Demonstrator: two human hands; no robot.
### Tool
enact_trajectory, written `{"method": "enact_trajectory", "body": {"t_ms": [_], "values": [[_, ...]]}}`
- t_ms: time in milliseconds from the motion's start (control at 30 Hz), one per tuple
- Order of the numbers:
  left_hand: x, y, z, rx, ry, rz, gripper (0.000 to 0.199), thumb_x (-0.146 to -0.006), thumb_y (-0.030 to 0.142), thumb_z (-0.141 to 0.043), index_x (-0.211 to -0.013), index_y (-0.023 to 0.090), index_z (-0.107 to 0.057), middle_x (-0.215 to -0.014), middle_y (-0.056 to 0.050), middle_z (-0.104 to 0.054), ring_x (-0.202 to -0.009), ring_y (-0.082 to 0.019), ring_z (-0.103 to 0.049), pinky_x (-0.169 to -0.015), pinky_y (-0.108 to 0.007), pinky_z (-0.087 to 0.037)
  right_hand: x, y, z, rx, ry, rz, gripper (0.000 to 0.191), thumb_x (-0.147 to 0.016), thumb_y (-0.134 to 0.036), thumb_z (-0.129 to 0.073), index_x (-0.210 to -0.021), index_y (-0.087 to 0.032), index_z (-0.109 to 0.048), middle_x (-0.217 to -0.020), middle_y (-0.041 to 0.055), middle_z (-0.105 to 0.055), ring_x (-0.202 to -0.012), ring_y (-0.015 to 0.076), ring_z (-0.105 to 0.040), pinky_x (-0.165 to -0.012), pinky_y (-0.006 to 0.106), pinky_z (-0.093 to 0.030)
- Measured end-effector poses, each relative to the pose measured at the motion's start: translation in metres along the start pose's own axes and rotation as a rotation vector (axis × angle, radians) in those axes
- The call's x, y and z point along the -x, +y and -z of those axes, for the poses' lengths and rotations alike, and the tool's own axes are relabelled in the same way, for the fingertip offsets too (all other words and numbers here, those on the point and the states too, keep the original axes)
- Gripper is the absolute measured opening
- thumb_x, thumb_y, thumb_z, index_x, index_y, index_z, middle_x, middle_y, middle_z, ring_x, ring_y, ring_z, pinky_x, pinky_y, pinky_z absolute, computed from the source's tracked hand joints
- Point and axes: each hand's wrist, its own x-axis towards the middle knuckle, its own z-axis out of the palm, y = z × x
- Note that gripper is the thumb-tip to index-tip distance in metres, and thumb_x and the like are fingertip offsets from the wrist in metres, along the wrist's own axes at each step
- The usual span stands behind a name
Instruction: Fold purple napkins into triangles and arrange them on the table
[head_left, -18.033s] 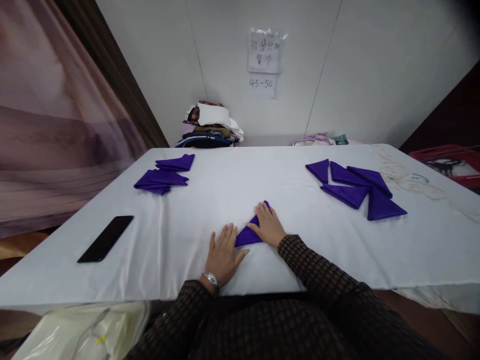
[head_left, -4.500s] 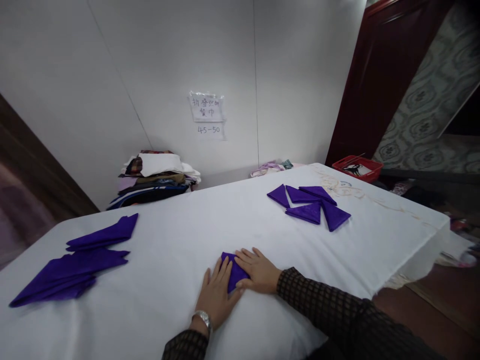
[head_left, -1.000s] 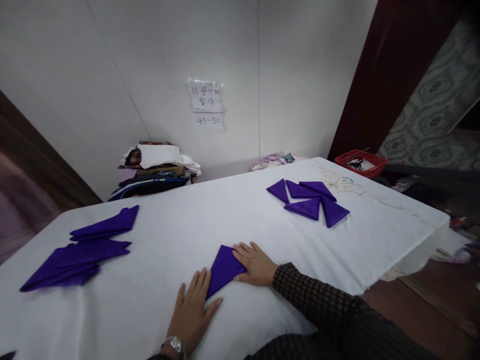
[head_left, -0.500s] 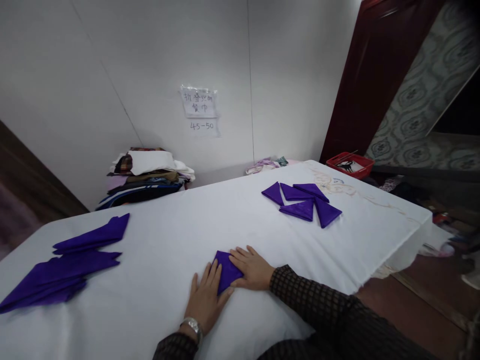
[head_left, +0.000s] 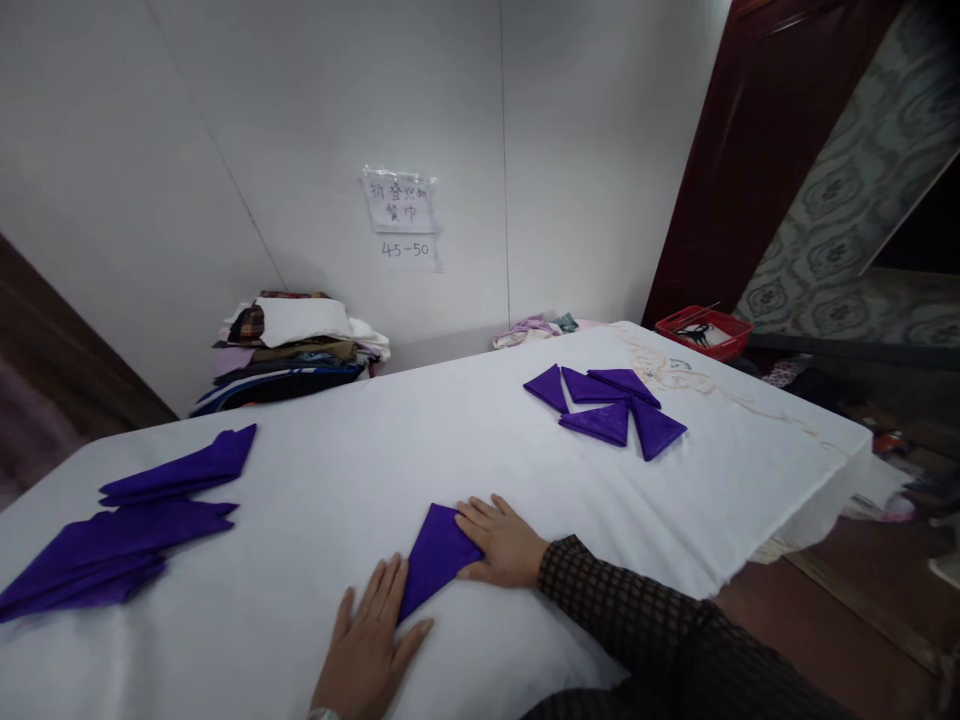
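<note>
From my head camera, the folded purple cloth lies flat on the white-covered desk, between my two hands. Its long axis slants from a narrow near-left tip to a broader far-right end. My right hand has the closer hold on it, palm down, fingers covering its right corner. My left hand lies flat and lower, fingers straight along the left edge, thumb spread wide; neither hand pinches anything. Well apart are more purple pieces, a cluster to the far right and a pair to the left.
</note>
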Motion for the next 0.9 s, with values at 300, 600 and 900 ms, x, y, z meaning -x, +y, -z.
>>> {"method": "enact_trajectory", "body": {"t_ms": [300,600,900], "values": [[-0.03,0.021,0.034,0.236,0.124,0.16,0.047,-0.089,0.043,-0.034,-0.12,0.014,-0.054,-0.112,-0.01,-0.063,-0.104,-0.022,-0.057,-0.093,-0.036,-0.044,-0.003,0.004,-0.006,0.036,-0.041,-0.02,0.078,-0.085,-0.063,-0.039,-0.144,-0.015,-0.022,-0.15,0.0122,-0.022,-0.137,0.0275,-0.017,-0.11,0.05,-0.01],[-0.032,0.033,0.037,0.214,0.109,0.309,0.039,-0.087,0.036,-0.047,-0.119,0.015,-0.053,-0.104,-0.009,-0.059,-0.092,-0.019,-0.058,-0.08,-0.03,-0.045,-0.001,0.008,-0.009,0.077,-0.075,-0.02,0.078,-0.086,-0.064,-0.033,-0.144,-0.013,-0.023,-0.15,0.0123,-0.021,-0.137,0.0275,-0.016,-0.109,0.048,-0.01],[-0.033,0.044,0.037,0.242,0.11,0.315,0.041,-0.086,0.033,-0.048,-0.123,0.016,-0.048,-0.112,-0.009,-0.057,-0.099,-0.02,-0.055,-0.081,-0.03,-0.044,0.001,0.01,-0.012,0.115,-0.08,-0.023,0.079,-0.085,-0.066,-0.029,-0.144,-0.014,-0.023,-0.15,0.0114,-0.021,-0.137,0.0269,-0.016,-0.109,0.049,-0.012]]}}
